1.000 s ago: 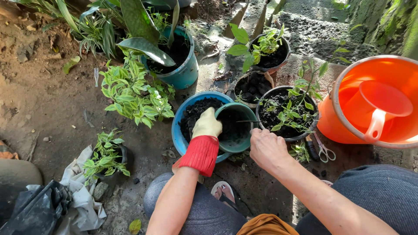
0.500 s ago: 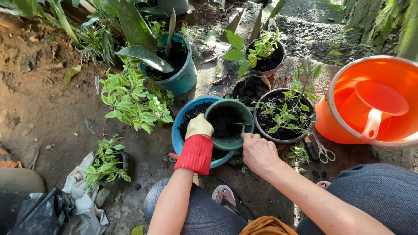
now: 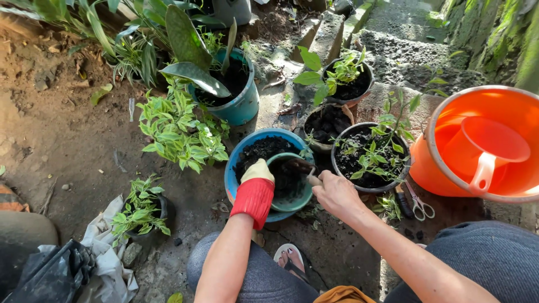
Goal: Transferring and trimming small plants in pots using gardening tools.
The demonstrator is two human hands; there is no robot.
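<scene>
Crouching posture noted: knees in grey trousers (image 3: 449, 264) and a sandalled foot (image 3: 290, 260) fill the bottom edge. At lower left lies a crumpled grey and white bag (image 3: 73, 269), with a small potted plant (image 3: 140, 210) just beside it on the bare soil.

Left hand (image 3: 257, 174) wears a pale glove with a red cuff. It is closed over the near rim of a small green pot (image 3: 297, 197), fingers inside, and holds the pot tilted. The green pot sits inside a larger blue pot (image 3: 231, 174) that contains dark soil.

Right hand (image 3: 334, 191) is bare and closed around the handle of a small trowel (image 3: 300, 166). The blade lies across the mouth of the green pot and carries dark soil.

Just right of the hands stands a black pot (image 3: 342, 171) with a thin leafy plant. Scissors (image 3: 416, 203) lie on the ground at its near side. An orange bucket (image 3: 435, 168) stands at far right, with an orange scoop (image 3: 488, 146) inside.

Behind the black pot are two more dark pots (image 3: 328, 120) with soil and seedlings. Left of the blue pot grows a variegated leafy plant (image 3: 179, 132). Beyond it stands a teal pot (image 3: 244, 104) holding a broad-leaved plant. Rough stone steps (image 3: 404, 45) occupy the top of the view.
</scene>
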